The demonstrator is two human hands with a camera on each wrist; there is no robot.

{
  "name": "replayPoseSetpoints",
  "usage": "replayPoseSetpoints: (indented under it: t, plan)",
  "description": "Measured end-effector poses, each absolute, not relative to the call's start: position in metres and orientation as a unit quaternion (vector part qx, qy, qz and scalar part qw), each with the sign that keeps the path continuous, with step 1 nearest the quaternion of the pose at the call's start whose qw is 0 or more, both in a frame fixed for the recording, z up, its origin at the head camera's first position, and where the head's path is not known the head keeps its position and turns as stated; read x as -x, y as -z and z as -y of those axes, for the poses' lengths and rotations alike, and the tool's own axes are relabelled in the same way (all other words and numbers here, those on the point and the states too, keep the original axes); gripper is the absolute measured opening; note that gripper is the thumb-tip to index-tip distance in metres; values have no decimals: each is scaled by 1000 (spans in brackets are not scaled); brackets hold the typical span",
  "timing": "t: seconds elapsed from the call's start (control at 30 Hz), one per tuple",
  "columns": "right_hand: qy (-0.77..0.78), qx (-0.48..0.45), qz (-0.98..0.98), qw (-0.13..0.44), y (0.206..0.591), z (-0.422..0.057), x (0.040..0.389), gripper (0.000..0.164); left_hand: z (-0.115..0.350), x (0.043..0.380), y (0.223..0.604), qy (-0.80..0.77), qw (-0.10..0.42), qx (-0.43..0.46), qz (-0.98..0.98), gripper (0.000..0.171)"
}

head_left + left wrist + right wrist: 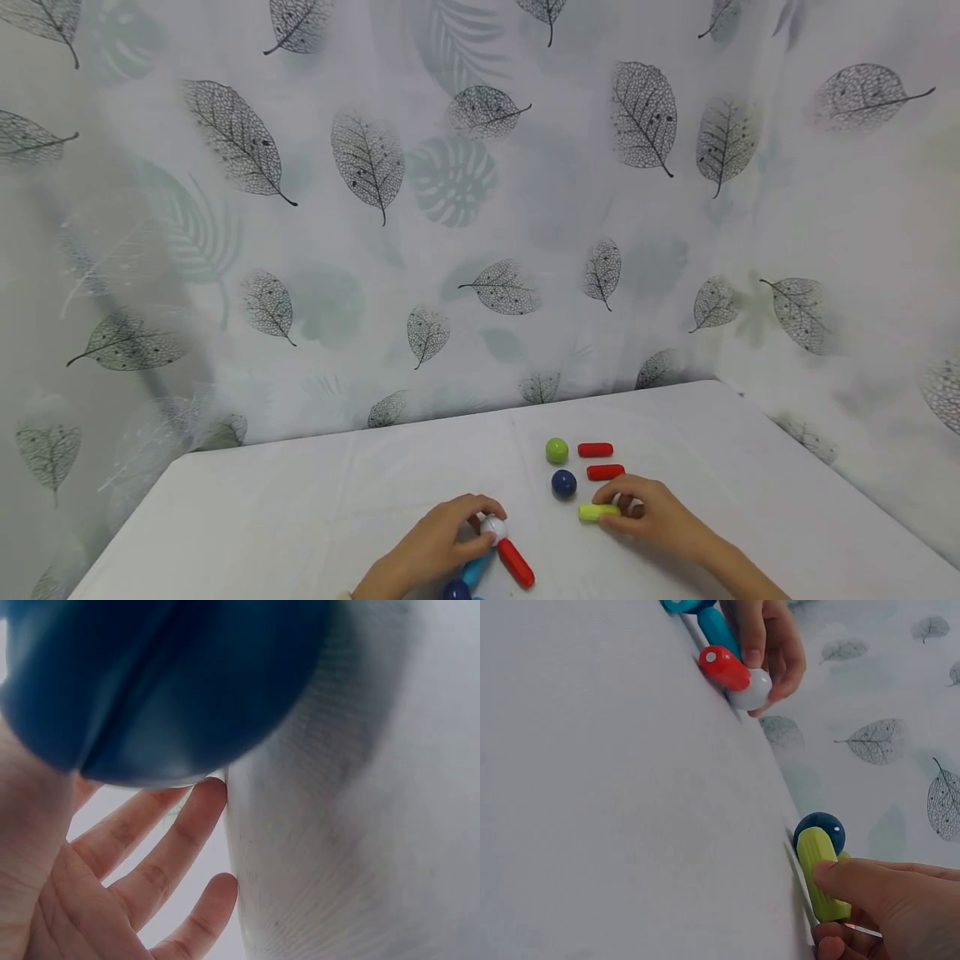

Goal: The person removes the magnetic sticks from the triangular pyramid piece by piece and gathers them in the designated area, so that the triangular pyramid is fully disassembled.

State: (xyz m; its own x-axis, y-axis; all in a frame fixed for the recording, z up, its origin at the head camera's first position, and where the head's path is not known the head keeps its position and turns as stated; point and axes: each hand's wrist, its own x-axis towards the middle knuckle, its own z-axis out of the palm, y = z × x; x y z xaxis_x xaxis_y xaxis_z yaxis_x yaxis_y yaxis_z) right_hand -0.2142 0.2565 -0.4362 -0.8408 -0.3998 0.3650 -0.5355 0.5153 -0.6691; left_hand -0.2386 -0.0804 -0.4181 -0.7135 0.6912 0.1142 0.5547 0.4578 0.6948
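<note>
My left hand (438, 542) holds a white ball (494, 527) between thumb and fingers. A red rod (516, 564) and a light blue rod (477, 568) meet that ball. At the blue rod's near end is a dark blue ball (456, 591), partly cut off by the frame. In the left wrist view, a large blue ball (172, 690) fills the top and hides part of the left hand. My right hand (660, 518) pinches a yellow-green rod (597, 512) low over the white table; the right wrist view shows the thumb on the rod's side (816, 862).
Beyond the right hand sit a loose dark blue ball (564, 483), a green ball (557, 451), a far red rod (596, 450) and a nearer red rod (604, 472). A leaf-patterned curtain (465, 250) hangs behind the white table (300, 500).
</note>
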Motion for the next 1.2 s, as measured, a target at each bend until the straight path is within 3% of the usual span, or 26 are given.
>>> replayPoseSetpoints:
  t: [0.27, 0.63, 1.2]
  plan:
    - [-386, -250, 881, 113, 436, -269, 217, 16, 79, 237, 418, -366, 92, -362, -853, 24]
    - [-365, -237, 893, 113, 433, -280, 220, 14, 79, 239, 420, -373, 92, -359, -851, 24]
    - [-354, -284, 875, 168, 430, -281, 219, 20, 81, 237, 419, -371, 87, -372, -846, 28]
